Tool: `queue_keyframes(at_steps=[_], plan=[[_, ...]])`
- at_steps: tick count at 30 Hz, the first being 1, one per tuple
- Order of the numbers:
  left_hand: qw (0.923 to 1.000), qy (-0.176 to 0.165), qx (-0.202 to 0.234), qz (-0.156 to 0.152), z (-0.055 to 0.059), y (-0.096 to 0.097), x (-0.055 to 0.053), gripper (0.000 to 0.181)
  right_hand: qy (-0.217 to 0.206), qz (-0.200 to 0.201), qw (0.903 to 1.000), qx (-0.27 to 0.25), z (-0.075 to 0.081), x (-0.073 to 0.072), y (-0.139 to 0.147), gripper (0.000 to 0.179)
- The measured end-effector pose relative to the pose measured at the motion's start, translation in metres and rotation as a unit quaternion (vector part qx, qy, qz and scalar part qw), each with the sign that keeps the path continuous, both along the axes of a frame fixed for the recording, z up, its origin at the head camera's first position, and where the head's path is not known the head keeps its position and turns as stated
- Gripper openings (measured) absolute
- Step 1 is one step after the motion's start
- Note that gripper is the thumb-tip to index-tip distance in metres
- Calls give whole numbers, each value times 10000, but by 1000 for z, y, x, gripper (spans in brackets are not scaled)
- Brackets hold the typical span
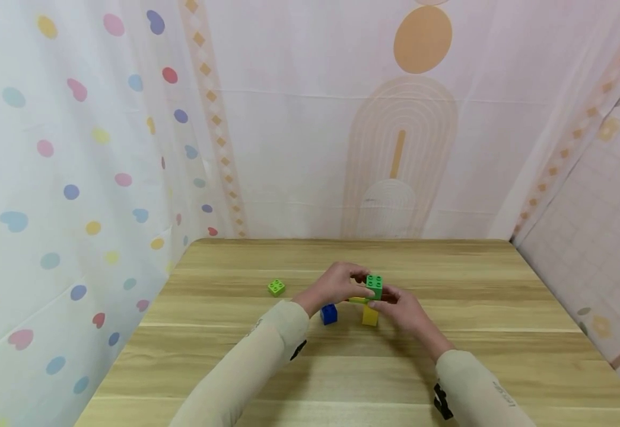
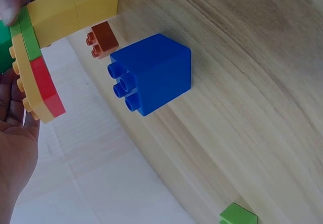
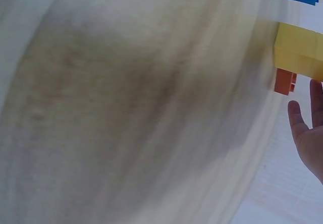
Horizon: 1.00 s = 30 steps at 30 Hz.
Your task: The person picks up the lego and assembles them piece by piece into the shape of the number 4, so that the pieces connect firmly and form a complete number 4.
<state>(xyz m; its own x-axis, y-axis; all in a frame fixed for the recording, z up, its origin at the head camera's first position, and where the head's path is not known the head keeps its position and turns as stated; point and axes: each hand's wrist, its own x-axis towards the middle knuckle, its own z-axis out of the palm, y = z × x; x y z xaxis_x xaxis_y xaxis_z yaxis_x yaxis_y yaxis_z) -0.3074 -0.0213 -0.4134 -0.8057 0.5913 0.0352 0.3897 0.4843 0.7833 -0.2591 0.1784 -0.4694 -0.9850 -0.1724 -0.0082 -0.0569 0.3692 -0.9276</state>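
Note:
A stack of toy building blocks stands on the table, its lower part two yellow blocks (image 1: pixel 370 316). Higher up, the left wrist view shows a lime green layer (image 2: pixel 29 35), a red block (image 2: pixel 49 89) and a long yellow-orange brick (image 2: pixel 30 77) with studs. At the top is a green block (image 1: pixel 374 283), which my left hand (image 1: pixel 336 283) pinches with its thumb on the near side. My right hand (image 1: pixel 406 311) holds the stack from the right, thumb in front just under the green block. In the right wrist view its outer fingers extend beside the yellow blocks.
A blue block (image 1: pixel 328 314) is just left of the stack. Behind it in the left wrist view sits a small brown block (image 2: pixel 104 38). A lime green block (image 1: pixel 276 287) lies farther left on the wooden table (image 1: pixel 224 367). Patterned curtains (image 1: pixel 288 148) hang along the far edge.

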Motion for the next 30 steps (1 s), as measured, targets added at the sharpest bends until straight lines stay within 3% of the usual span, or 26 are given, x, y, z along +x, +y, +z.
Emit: queue_keyframes(at_steps=[7,14,17,20,25,30], plan=[[10000,-28,16,46,1,2,1,30,135,102,9998,-100,11,-2,2,44],[9999,92,-80,54,-1,-5,-1,36,204,133,9997,98,11,-3,-2,39],[9993,171,-61,319,-1,-15,-4,49,241,102,9996,57,10,-3,-5,39],[9966,200,254,762,3,-31,-7,58,329,22,9994,120,9,-3,-7,39],[9880,262,725,1342,6,-61,-11,55,237,-96,9996,131,7,-3,-7,42],[9827,66,888,1621,-1,-84,-8,53,177,-126,9998,28,6,-2,-3,45]])
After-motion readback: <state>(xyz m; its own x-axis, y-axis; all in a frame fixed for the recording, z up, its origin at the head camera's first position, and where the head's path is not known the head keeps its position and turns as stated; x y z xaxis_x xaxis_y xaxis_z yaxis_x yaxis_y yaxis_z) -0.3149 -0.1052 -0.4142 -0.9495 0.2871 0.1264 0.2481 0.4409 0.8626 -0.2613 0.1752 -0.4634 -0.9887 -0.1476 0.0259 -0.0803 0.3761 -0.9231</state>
